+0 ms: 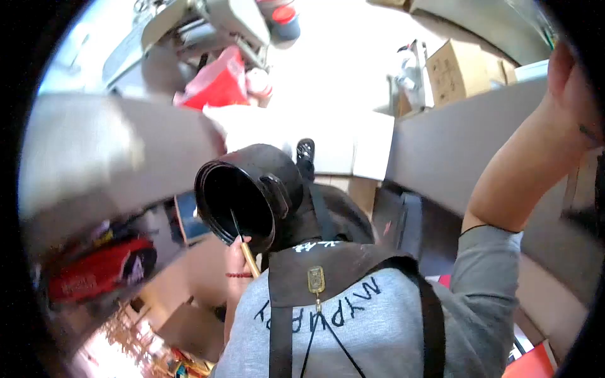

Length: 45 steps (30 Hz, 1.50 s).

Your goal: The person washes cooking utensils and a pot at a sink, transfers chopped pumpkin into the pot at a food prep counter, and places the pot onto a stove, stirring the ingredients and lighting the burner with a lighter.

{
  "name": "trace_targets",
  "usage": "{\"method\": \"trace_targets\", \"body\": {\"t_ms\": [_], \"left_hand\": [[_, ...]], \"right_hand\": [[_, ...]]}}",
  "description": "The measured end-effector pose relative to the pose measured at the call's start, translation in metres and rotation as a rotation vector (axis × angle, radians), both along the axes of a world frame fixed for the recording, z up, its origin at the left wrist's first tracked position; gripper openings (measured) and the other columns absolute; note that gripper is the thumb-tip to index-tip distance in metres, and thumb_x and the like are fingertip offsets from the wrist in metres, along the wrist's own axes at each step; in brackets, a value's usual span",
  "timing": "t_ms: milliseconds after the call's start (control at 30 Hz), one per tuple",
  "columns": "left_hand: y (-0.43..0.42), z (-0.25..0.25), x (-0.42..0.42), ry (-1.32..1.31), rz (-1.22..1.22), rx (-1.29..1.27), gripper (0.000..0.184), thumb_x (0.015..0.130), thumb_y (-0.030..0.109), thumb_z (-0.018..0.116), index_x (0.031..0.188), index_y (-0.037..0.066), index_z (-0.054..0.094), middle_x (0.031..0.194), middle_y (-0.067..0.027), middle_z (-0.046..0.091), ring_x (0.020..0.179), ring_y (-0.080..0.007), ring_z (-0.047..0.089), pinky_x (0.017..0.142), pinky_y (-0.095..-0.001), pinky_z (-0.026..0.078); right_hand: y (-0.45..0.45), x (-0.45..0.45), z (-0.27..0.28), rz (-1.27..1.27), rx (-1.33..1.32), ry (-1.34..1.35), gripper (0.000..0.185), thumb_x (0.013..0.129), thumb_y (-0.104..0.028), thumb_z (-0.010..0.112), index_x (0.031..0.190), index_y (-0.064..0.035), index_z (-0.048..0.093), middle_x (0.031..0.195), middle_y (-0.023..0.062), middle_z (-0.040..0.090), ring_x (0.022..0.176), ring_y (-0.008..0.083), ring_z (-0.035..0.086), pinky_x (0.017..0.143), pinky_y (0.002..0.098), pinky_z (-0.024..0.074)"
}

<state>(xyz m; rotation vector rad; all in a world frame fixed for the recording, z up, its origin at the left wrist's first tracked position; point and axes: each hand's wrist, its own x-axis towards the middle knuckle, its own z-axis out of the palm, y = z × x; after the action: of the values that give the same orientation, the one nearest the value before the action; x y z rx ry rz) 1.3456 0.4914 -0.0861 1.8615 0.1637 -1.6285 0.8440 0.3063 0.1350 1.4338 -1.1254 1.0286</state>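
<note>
Head view: left hand [237, 251] holds slender tool [249, 259] at glossy round pot [265, 165].

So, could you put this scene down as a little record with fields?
Left hand: grips a tan-handled tool, thin end at the pot's mouth
Right hand: raised at the picture's right edge, grip unclear
Pot: black, tilted, side handle showing
Clothing: grey shirt, dark apron
Farther off: cardboard box, red bag-like item

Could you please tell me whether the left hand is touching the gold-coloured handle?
Touching: the head view shows the left hand with its fingertips against the gold-coloured handle, near where the thin metal part begins.
</note>
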Motion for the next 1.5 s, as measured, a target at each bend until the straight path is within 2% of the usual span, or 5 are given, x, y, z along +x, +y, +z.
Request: {"method": "trace_targets", "body": {"t_ms": [233,400,467,1000,1500], "left_hand": [[-0.34,-0.043,-0.018,-0.151,-0.21,-0.178,0.019,0.073,0.003,0.059,0.09,-0.002,0.051,0.071,-0.0081,0.055,0.06,-0.0181,0.054,0.051,-0.0317,0.046],[-0.544,-0.056,-0.091,-0.004,-0.259,-0.432,0.013,0.077,0.005,0.057,0.09,0.001,0.058,0.072,-0.0068,0.059,0.062,-0.0186,0.056,0.056,-0.032,0.049],[-0.593,-0.075,-0.097,-0.038,-0.381,-0.428,0.013,0.077,0.003,0.056,0.09,0.001,0.058,0.075,-0.0067,0.059,0.062,-0.0203,0.057,0.057,-0.033,0.05],[-1.002,0.023,-0.487,0.044,-0.898,-0.502,0.022,0.072,-0.007,0.052,0.094,-0.004,0.05,0.072,-0.0119,0.057,0.064,-0.0231,0.059,0.055,-0.0366,0.05],[-1.164,0.022,-1.011,0.401,-1.642,-0.469,0.029,0.073,-0.009,0.055,0.102,-0.007,0.054,0.086,-0.0129,0.061,0.072,-0.0242,0.059,0.065,-0.0354,0.05]], "right_hand": [[-0.16,-0.034,0.034,-0.226,-0.337,0.048,0.036,0.084,-0.024,0.06,0.105,0.0041,0.054,0.115,0.0197,0.051,0.107,0.0286,0.05,0.089,0.0426,0.0418],[-0.157,-0.063,0.058,-1.558,-0.012,-0.108,0.051,0.087,-0.014,0.057,0.127,0.0083,0.037,0.126,0.026,0.043,0.116,0.0385,0.045,0.097,0.0412,0.0387],[-0.137,-0.076,0.048,-0.874,-0.275,0.017,0.051,0.086,-0.009,0.058,0.126,0.0122,0.033,0.125,0.0285,0.042,0.116,0.0372,0.044,0.1,0.0414,0.0356],[-0.455,-0.296,0.027,-1.062,-0.301,-0.144,0.065,0.083,-0.003,0.056,0.135,0.0062,0.019,0.139,0.0265,0.026,0.13,0.0375,0.029,0.103,0.0467,0.03],[-0.54,-0.445,-0.027,-1.413,-0.217,-0.762,0.024,0.092,-0.001,0.04,0.112,0.0053,0.053,0.105,0.0115,0.06,0.068,0.014,0.054,0.063,0.0242,0.0477]]}}
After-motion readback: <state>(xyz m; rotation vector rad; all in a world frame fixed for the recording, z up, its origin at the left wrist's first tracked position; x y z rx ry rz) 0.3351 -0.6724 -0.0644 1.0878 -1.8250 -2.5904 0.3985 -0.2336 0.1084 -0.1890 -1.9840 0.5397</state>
